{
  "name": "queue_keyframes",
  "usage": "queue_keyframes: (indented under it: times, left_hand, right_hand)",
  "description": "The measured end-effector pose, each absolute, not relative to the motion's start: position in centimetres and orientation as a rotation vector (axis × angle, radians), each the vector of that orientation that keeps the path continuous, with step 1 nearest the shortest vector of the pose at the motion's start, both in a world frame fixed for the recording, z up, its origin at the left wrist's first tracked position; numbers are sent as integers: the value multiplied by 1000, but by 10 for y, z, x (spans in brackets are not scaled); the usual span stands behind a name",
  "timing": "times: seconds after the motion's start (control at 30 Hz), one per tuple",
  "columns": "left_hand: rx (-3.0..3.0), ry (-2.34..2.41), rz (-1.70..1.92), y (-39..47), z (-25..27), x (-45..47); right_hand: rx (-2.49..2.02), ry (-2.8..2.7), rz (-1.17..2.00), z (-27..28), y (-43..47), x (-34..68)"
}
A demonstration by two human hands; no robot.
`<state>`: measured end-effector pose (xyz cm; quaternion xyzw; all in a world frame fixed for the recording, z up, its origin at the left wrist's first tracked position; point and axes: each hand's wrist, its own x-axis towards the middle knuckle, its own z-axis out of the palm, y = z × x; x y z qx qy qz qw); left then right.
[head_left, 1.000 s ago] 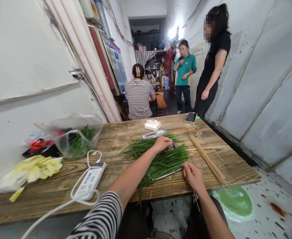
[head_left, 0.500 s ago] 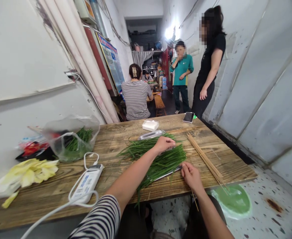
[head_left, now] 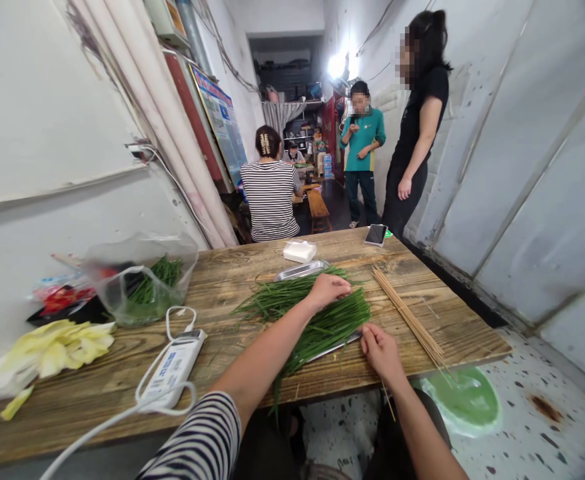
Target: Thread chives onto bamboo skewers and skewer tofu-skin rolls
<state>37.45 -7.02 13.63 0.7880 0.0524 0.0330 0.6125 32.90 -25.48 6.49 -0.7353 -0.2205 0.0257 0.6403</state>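
Note:
Long green chives [head_left: 332, 323] lie in a thick layer over a metal tray [head_left: 335, 348], their ends pointing right. Above them my left hand [head_left: 328, 291] is closed in a pinch at the upper part of the layer; what lies between its fingertips is too small to make out. My right hand [head_left: 381, 348] is closed by the tray's right end, near the chive tips. A thin bamboo skewer [head_left: 389, 403] sticks out below this hand, its other end hidden by the fingers. Behind the chives, a second metal tray [head_left: 300, 271] shows partly.
Bamboo skewers [head_left: 410, 317] lie bundled at right. A white box [head_left: 299, 251] and phone [head_left: 375, 235] sit at the back. On the left are a power strip [head_left: 175, 370], yellow leaves [head_left: 62, 347] and a plastic bag [head_left: 145, 287] of greens. Several people are beyond the table.
Both hands keep nearly the same place and grip. The view shifts slightly. Beyond the table, the person in the green top has lowered a hand from the face.

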Motion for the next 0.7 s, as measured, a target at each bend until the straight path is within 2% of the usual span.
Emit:
queue_keyframes:
  times: [0.7]
  left_hand:
    - [1858, 79, 164, -72, 134, 372]
  right_hand:
    - [-1656, -501, 56, 65, -254, 329]
